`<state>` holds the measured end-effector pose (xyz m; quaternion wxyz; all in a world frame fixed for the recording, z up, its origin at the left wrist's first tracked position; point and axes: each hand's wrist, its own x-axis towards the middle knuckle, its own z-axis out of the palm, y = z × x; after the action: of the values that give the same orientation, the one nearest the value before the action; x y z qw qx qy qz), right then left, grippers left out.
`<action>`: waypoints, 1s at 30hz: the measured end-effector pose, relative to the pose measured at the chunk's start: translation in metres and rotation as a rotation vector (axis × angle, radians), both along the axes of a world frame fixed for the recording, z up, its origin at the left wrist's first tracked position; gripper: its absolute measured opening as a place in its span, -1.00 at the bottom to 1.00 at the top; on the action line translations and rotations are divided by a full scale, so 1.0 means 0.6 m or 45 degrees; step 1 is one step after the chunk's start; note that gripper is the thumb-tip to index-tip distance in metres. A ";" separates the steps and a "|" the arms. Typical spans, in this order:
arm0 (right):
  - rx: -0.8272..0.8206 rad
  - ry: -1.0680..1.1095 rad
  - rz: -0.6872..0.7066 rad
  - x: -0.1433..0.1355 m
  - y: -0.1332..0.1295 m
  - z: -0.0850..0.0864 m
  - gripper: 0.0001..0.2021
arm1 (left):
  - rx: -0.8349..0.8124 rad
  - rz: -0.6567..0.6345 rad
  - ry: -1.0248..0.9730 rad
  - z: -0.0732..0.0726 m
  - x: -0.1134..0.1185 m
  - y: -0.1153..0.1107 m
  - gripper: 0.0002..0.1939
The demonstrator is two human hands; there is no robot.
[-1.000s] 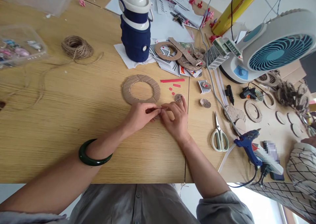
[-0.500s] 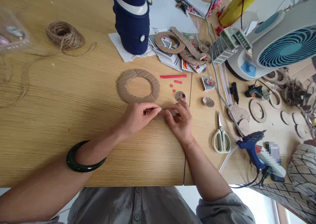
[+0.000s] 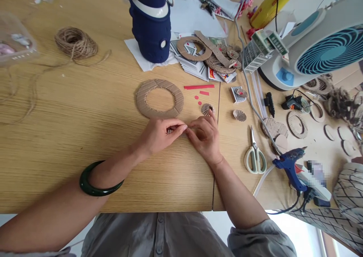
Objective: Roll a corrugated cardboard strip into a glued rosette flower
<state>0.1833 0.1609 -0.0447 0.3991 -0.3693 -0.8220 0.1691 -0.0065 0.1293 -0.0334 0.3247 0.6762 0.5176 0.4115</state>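
My left hand (image 3: pixel 160 136) and my right hand (image 3: pixel 205 138) meet fingertip to fingertip over the table. Between them is a small corrugated cardboard strip (image 3: pixel 183 134), pinched by both and mostly covered by the fingers. Beyond my left hand lies a flat cardboard ring (image 3: pixel 143 102). A pleated cardboard rosette (image 3: pixel 205 109) sits just past my right fingertips, beside two red dots (image 3: pixel 199 103), a short red piece (image 3: pixel 204 93) and a long red strip (image 3: pixel 199 87). Further right are another rosette (image 3: pixel 239 115) and a rosette on a small card box (image 3: pixel 237 95).
Scissors (image 3: pixel 255 159), a blue glue gun (image 3: pixel 292 170) and a cable lie right. A fan (image 3: pixel 320 56), cards (image 3: pixel 195 70) and a dark blue bottle (image 3: pixel 151 34) stand behind. Twine (image 3: pixel 76 43) lies left. A person's checked sleeve (image 3: pixel 348 189) shows at far right.
My right hand has shifted slightly left, closer to my left fingertips, and less of the cardboard strip shows. The view has moved slightly.
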 end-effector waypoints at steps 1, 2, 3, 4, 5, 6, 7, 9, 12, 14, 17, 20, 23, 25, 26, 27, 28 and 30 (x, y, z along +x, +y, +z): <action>-0.022 0.027 0.010 0.000 0.000 -0.001 -0.92 | 0.048 0.020 0.042 -0.001 0.000 0.000 -0.77; -0.046 0.059 0.018 0.000 -0.001 -0.001 -0.93 | 0.112 0.041 0.087 -0.001 -0.001 0.000 -0.78; -0.072 0.090 0.023 0.000 -0.001 -0.002 -0.94 | 0.182 0.060 0.124 -0.002 -0.001 0.000 -0.79; -0.095 0.117 0.021 0.000 -0.002 -0.003 -0.94 | 0.247 0.071 0.145 -0.001 -0.002 0.001 -0.80; -0.113 0.135 0.013 0.001 -0.002 -0.003 -0.95 | 0.295 0.077 0.145 0.000 -0.002 0.002 -0.79; -0.124 0.146 0.000 0.001 -0.002 -0.004 -0.95 | 0.318 0.077 0.123 0.001 -0.003 0.003 -0.78; -0.132 0.154 -0.014 0.002 -0.003 -0.004 -0.95 | 0.315 0.077 0.088 0.003 -0.003 0.004 -0.77; -0.140 0.160 -0.040 0.002 -0.003 -0.005 -0.95 | 0.272 0.081 0.025 0.005 -0.004 0.005 -0.78; -0.138 0.160 -0.051 0.002 -0.004 -0.004 -0.95 | 0.240 0.077 0.024 0.003 -0.002 0.004 -0.84; -0.149 0.148 -0.049 0.002 -0.005 -0.003 -0.96 | 0.248 0.094 0.070 0.000 -0.001 0.002 -0.86; -0.170 0.138 -0.043 0.002 -0.006 -0.002 -0.99 | 0.243 0.123 0.099 -0.002 0.002 0.000 -0.84; -0.176 0.141 -0.024 0.002 -0.007 -0.004 -0.95 | 0.189 0.095 0.049 0.001 0.003 -0.002 -0.84; -0.201 0.145 -0.028 0.001 -0.007 -0.006 -0.96 | 0.080 0.074 -0.036 0.004 0.004 -0.003 -0.84; -0.220 0.160 -0.037 0.001 -0.007 -0.007 -0.95 | 0.007 0.072 -0.081 0.006 0.005 -0.004 -0.81; -0.227 0.173 -0.037 0.001 -0.007 -0.007 -0.95 | -0.019 0.071 -0.103 0.007 0.005 -0.004 -0.80; -0.233 0.190 -0.037 0.000 -0.007 -0.006 -0.95 | -0.037 0.070 -0.122 0.008 0.005 -0.004 -0.80; -0.236 0.205 -0.036 0.000 -0.007 -0.005 -0.95 | -0.046 0.070 -0.138 0.009 0.006 -0.004 -0.80; -0.247 0.226 -0.037 0.000 -0.007 -0.002 -0.94 | -0.051 0.073 -0.162 0.010 0.006 -0.004 -0.81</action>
<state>0.1832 0.1564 -0.0459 0.4350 -0.4017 -0.7579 0.2739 -0.0029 0.1268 -0.0277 0.3586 0.6269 0.5233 0.4523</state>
